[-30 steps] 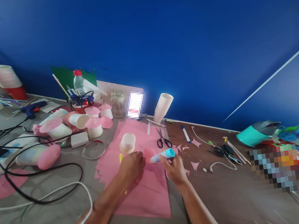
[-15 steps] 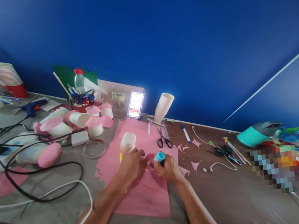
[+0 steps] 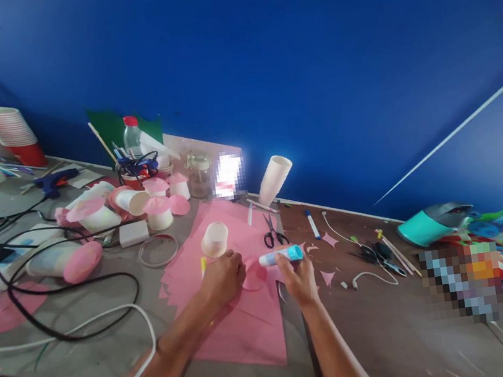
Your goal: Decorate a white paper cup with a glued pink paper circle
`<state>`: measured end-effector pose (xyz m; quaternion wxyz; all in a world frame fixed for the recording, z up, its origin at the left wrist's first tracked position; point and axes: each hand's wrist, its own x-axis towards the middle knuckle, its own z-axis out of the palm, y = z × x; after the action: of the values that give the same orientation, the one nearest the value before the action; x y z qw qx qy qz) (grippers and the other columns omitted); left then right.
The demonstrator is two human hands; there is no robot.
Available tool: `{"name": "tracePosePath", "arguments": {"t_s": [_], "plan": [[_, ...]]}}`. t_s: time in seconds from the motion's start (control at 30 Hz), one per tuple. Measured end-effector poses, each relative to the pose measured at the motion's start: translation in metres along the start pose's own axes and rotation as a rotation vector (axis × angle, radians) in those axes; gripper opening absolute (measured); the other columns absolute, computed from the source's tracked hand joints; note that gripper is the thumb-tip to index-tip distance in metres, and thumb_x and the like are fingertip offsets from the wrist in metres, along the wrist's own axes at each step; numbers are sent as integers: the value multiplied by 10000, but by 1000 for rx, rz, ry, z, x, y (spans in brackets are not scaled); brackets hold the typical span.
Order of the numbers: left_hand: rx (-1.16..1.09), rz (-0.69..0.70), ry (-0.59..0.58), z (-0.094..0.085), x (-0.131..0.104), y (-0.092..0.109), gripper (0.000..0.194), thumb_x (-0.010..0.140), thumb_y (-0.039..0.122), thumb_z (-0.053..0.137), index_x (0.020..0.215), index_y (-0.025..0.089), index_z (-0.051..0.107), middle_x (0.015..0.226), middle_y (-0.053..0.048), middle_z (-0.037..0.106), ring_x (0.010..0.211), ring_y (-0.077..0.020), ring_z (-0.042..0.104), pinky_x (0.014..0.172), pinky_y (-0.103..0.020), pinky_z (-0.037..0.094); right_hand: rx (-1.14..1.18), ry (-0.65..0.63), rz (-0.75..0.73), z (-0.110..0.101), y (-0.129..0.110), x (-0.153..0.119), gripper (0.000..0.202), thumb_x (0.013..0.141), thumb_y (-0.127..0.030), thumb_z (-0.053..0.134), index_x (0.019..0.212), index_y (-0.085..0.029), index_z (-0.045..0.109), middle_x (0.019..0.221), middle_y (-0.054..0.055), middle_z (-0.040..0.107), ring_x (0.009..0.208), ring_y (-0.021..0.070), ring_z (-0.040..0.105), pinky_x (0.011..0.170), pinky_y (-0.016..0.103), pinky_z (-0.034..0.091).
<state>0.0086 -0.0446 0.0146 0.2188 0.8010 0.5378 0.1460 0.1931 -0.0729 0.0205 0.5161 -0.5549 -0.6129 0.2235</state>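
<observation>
My right hand (image 3: 300, 280) is closed around a blue-and-white glue stick (image 3: 294, 253), held nearly level with its white end pointing left. Just left of that end is a rounded pink paper piece (image 3: 254, 275). My left hand (image 3: 226, 276) has its fingers closed on the near edge of this piece, pinching it over a large pink paper sheet (image 3: 240, 340). A white paper cup (image 3: 212, 244) stands on the sheet beyond my left hand. Black-handled scissors (image 3: 276, 238) lie farther back, blades away from me.
Pink-trimmed paper cups (image 3: 160, 217), black cables (image 3: 136, 279) and a glue gun (image 3: 56, 180) crowd the left side. A glass jar (image 3: 199, 174) and leaning stacked cups (image 3: 274, 179) stand by the blue wall. Right are a marker (image 3: 313, 225), paper scraps (image 3: 328, 277) and a teal bottle (image 3: 421, 229).
The glue stick has moved right, off the pink piece, and swung from pointing downward to nearly level. More of the rounded pink piece shows. My left hand has barely moved.
</observation>
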Motion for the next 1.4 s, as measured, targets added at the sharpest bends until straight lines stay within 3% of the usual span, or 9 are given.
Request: {"name": "tracePosePath", "arguments": {"t_s": [0.23, 0.4, 0.67, 0.87, 1.07, 1.17, 1.3, 1.4], "plan": [[-2, -18, -13, 1, 2, 0, 223, 904, 235, 421, 767, 175, 586, 879, -83, 661, 726, -179, 615, 618, -289, 384, -283, -307, -44, 19, -4, -5, 187, 805, -291, 559, 651, -189, 588, 547, 38, 636, 523, 171, 602, 549, 258, 446], [-22, 4, -16, 1, 3, -1, 206, 907, 304, 467, 823, 184, 613, 927, -78, 659, 765, -184, 625, 639, -289, 397, -299, -318, -33, 19, -5, -5, 202, 813, -297, 556, 630, -211, 556, 519, 23, 605, 482, 156, 554, 496, 247, 401], [-11, 11, -23, -1, 2, 2, 222, 901, 225, 425, 759, 181, 589, 898, -65, 660, 790, -179, 626, 658, -283, 408, -377, -362, -94, 8, -11, -3, 128, 766, -232, 576, 638, -222, 569, 536, -7, 576, 540, 155, 525, 561, 237, 425], [5, 11, -6, 1, 0, 4, 213, 896, 230, 444, 738, 187, 579, 887, -61, 659, 771, -169, 626, 629, -267, 387, -252, -488, -38, -2, -16, 1, 112, 733, -207, 557, 623, -208, 573, 512, -51, 533, 501, 111, 450, 550, 215, 379], [-13, 19, 25, 2, 1, -1, 221, 906, 227, 429, 741, 189, 571, 878, -54, 654, 774, -166, 620, 654, -265, 399, -22, -534, 97, -13, -19, 4, 74, 722, -220, 585, 672, -186, 628, 588, -21, 608, 554, 126, 524, 551, 226, 414], [-16, -2, 60, 0, 1, -2, 242, 921, 233, 404, 745, 192, 564, 871, -55, 645, 777, -168, 612, 648, -267, 396, 184, -463, 121, -17, -10, 4, 129, 757, -301, 632, 750, -175, 659, 633, 1, 637, 584, 145, 571, 576, 254, 457], [-87, -6, 108, -2, 2, -2, 244, 916, 242, 418, 716, 196, 548, 839, -49, 636, 739, -158, 588, 621, -263, 375, 381, -63, 102, -11, 7, 6, 326, 859, -447, 585, 1014, -171, 663, 630, -13, 597, 488, 109, 497, 482, 242, 416], [-179, 32, 127, 0, 3, -2, 228, 893, 232, 445, 686, 196, 533, 793, -43, 625, 713, -157, 569, 618, -265, 370, 384, 52, 128, -2, 17, 9, 401, 891, -436, 566, 1198, -181, 600, 668, -12, 626, 443, 94, 483, 464, 244, 424]]}}
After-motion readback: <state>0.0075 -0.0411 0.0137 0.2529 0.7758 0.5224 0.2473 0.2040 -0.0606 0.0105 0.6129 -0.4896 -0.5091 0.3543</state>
